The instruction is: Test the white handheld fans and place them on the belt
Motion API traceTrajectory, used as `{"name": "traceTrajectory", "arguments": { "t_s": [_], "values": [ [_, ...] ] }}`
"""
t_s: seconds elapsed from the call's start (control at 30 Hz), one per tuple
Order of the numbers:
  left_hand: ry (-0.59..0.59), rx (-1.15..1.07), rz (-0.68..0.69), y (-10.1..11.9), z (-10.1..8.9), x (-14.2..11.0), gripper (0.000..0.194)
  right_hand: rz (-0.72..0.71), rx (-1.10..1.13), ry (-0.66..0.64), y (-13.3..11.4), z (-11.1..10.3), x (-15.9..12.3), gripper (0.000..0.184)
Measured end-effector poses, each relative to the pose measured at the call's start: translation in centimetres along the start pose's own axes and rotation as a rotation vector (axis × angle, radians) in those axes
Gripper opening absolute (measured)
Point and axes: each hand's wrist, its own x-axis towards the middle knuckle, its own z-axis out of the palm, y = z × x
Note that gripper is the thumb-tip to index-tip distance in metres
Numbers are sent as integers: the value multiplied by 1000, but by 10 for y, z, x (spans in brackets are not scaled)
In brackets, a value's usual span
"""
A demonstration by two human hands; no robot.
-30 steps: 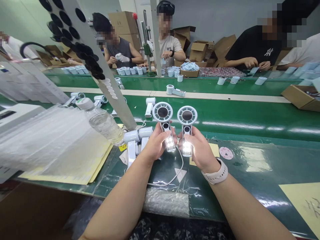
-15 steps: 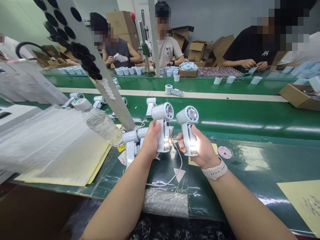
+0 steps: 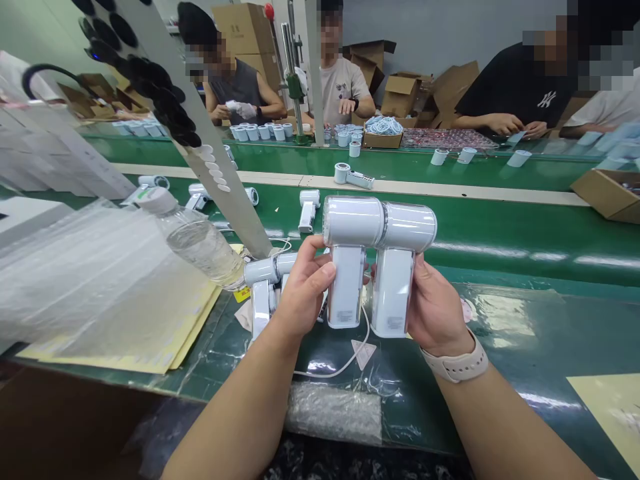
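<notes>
Two white handheld fans are held up side by side in front of me, their round heads touching. My left hand (image 3: 307, 287) is closed around the handle of the left handheld fan (image 3: 347, 287). The right handheld fan (image 3: 393, 293) is gripped by my right hand (image 3: 437, 307), which wears a pale wristband. Both fans show a smooth handle side with small print near the bottom. Some of my fingers are hidden behind the handles. More white fans (image 3: 261, 300) lie left of my left hand, and a white cable (image 3: 345, 365) curves below the held ones.
A slanted post (image 3: 220, 180) with black and white discs rises at left, near a water bottle (image 3: 195, 243) and plastic-covered yellow sheets (image 3: 190, 333). A green conveyor belt (image 3: 500, 230) crosses behind, carrying a fan (image 3: 355, 177). Several co-workers sit beyond it. A cardboard box (image 3: 607, 193) stands far right.
Both fans have turned from showing their round grille ends and lit handles to showing their sides. They have come closer together and nearer to me.
</notes>
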Motion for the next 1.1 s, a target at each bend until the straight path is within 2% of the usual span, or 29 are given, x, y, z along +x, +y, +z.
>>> {"name": "traceTrajectory", "arguments": {
  "t_s": [0.1,0.27,0.33,0.47,0.6,0.8,1.0,1.1],
  "values": [
    [6,18,-53,0,2,2,53,27,-23,67,1,-4,6,22],
    [-1,-27,-234,2,3,3,59,149,7,33,-3,1,6,30],
    [17,-50,-264,2,3,3,59,167,-1,20,-5,4,3,33],
    [11,-73,-243,-3,3,4,54,157,-29,-20,-6,7,1,32],
    [4,-101,-254,-4,5,7,53,95,44,1,-5,7,3,24],
    [-7,-145,-212,-4,4,9,33,22,118,0,-8,9,1,15],
    [18,-103,-187,-5,2,8,45,-14,38,64,-10,2,1,20],
    [19,-78,-185,-5,1,8,55,-36,12,47,-9,1,4,22]
  ]
}}
